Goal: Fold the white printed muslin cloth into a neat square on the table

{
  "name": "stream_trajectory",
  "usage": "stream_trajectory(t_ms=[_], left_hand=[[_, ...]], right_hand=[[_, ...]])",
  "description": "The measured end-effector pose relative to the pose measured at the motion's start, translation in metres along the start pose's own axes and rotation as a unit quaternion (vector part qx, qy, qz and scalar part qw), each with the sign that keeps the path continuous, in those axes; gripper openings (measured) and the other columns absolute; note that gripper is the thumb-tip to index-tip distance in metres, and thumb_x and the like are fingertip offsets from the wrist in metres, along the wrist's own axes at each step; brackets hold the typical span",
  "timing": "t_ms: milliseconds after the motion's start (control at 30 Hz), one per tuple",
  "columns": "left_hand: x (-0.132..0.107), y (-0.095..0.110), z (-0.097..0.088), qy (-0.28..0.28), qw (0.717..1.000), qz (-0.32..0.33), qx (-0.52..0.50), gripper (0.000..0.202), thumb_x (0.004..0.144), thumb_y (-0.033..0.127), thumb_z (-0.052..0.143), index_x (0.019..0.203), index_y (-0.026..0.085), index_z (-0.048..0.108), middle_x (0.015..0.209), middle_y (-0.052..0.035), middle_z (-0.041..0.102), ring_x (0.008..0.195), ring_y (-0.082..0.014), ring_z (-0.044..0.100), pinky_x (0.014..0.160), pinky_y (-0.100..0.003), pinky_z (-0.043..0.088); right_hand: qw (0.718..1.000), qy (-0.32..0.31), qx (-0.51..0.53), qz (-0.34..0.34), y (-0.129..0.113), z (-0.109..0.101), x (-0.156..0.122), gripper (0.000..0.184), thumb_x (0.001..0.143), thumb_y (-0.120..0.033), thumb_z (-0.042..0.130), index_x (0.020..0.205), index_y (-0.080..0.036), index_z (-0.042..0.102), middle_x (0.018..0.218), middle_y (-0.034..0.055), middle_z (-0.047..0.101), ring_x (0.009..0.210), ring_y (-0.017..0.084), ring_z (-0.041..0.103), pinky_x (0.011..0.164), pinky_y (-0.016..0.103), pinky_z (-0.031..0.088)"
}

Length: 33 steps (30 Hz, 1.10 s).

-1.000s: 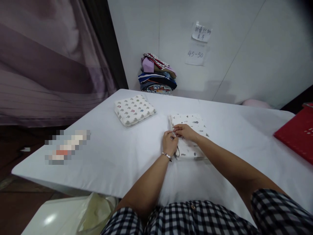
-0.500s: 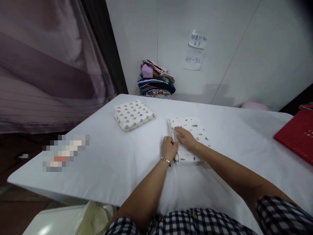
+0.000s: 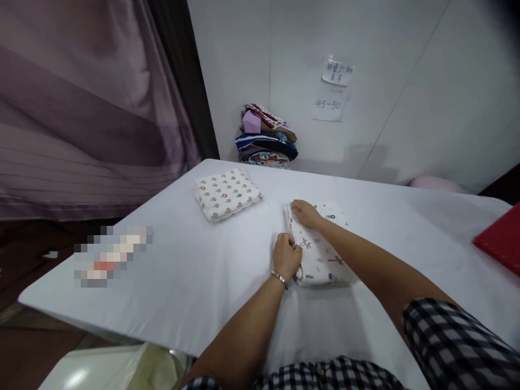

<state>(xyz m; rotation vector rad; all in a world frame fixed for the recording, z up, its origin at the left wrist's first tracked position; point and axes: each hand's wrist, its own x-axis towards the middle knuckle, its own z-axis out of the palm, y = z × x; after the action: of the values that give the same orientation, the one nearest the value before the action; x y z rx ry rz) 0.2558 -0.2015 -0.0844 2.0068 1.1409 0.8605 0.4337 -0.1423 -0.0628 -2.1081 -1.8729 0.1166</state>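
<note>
A: Where is the folded printed cloth point(image 3: 319, 252) placed?
B: It is laid flat on the white-covered table point(image 3: 182, 271), right of centre, near the front edge.

A: How is the left hand point(image 3: 286, 257) held?
B: The fingers are curled in narrow and pressed against the cloth's near left edge. Whether the edge is actually pinched cannot be told. A bracelet point(image 3: 279, 277) is worn at the wrist.

A: And the right hand point(image 3: 306, 213)?
B: It is spread flat, palm down, on the far left corner of the same cloth. Nothing is gripped.

A: What else can be logged?
B: A dotted folded cloth point(image 3: 227, 193) is set well apart to the left. A clothes stack point(image 3: 266, 135) is piled by the wall beyond the far edge. Paper notes point(image 3: 331, 89) are stuck on the wall. A red item point(image 3: 499, 238) is cut off at the right.
</note>
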Motion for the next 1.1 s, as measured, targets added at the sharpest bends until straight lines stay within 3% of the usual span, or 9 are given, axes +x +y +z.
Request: stream_trajectory(t_ms=[167, 500, 733, 933, 1100], left_hand=[[-0.001, -0.001, 0.001, -0.002, 1.0, 0.001, -0.002, 0.016, 0.067, 0.008, 0.05, 0.073, 0.021, 0.041, 0.08, -0.0004, 0.048, 0.074, -0.0137, 0.048, 0.069, -0.026, 0.038], [-0.002, -0.001, 0.001, -0.008, 1.0, 0.005, -0.004, 0.017, 0.067, 0.008, 0.049, 0.072, 0.021, 0.04, 0.08, -0.0006, 0.049, 0.075, -0.0139, 0.048, 0.068, -0.026, 0.038], [-0.001, 0.0, -0.001, -0.012, 1.0, 0.006, -0.001, 0.017, 0.066, 0.007, 0.049, 0.07, 0.021, 0.039, 0.08, -0.0007, 0.049, 0.076, -0.0141, 0.048, 0.068, -0.026, 0.038], [-0.001, 0.002, -0.002, -0.01, 1.0, 0.007, -0.005, 0.017, 0.067, 0.007, 0.05, 0.071, 0.021, 0.04, 0.079, -0.0006, 0.049, 0.075, -0.014, 0.047, 0.067, -0.026, 0.038], [-0.002, 0.002, -0.001, -0.013, 1.0, 0.002, -0.003, 0.017, 0.067, 0.008, 0.05, 0.071, 0.021, 0.04, 0.079, -0.0007, 0.049, 0.075, -0.0142, 0.048, 0.067, -0.026, 0.038]], right_hand=[[1.0, -0.008, -0.007, 0.025, 0.004, -0.009, 0.018, 0.036, 0.08, -0.011, 0.047, 0.114, -0.015, 0.059, 0.118, 0.0119, 0.058, 0.111, 0.023, 0.05, 0.094, 0.03, 0.036], [0.999, -0.006, -0.008, 0.03, 0.003, -0.007, 0.032, 0.013, 0.074, -0.013, 0.057, 0.084, -0.015, 0.065, 0.093, 0.0082, 0.063, 0.087, 0.017, 0.055, 0.076, 0.024, 0.04], [0.999, -0.014, 0.013, 0.032, 0.006, -0.004, 0.039, 0.017, 0.077, -0.015, 0.055, 0.091, -0.017, 0.064, 0.096, 0.0058, 0.065, 0.087, 0.016, 0.057, 0.077, 0.024, 0.041], [0.999, -0.041, 0.015, 0.026, 0.01, 0.002, 0.046, 0.035, 0.077, -0.012, 0.053, 0.11, -0.019, 0.061, 0.111, 0.0068, 0.063, 0.101, 0.02, 0.056, 0.085, 0.026, 0.04], [0.998, -0.048, 0.001, 0.031, 0.011, 0.002, 0.051, 0.029, 0.075, -0.012, 0.056, 0.102, -0.016, 0.066, 0.11, 0.0121, 0.062, 0.101, 0.024, 0.056, 0.086, 0.029, 0.04]])
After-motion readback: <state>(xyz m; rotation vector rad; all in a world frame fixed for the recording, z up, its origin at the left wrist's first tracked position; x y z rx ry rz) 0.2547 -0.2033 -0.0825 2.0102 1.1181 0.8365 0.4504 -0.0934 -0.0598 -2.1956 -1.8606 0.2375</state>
